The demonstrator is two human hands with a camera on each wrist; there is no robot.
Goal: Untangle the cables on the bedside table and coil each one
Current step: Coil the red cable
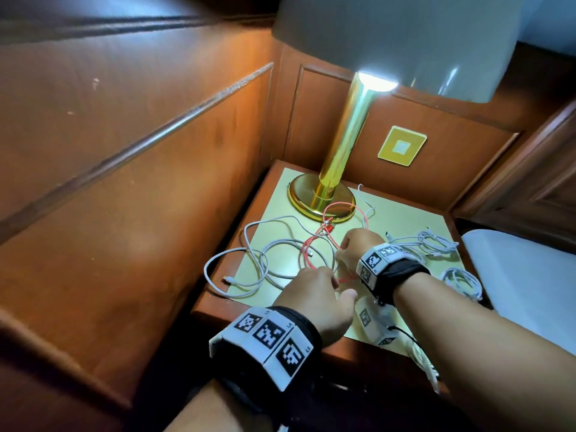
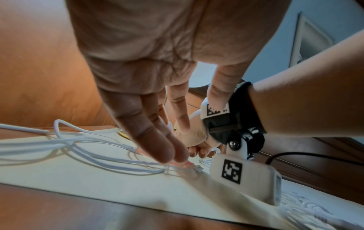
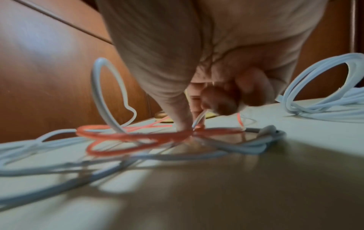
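Glossy polished brass lamp base (image 1: pixel 321 199); smooth matt cream tabletop (image 1: pixel 414 226); varnished wood wall panels (image 1: pixel 131 169); smooth plastic-sheathed white cables (image 1: pixel 265 244).

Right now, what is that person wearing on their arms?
Bare arms, no sleeves. Each wrist has a black strap: the left wrist band and right wrist band carry white blocks printed with black square codes. A white camera box with a thin black cable hangs under the right wrist.
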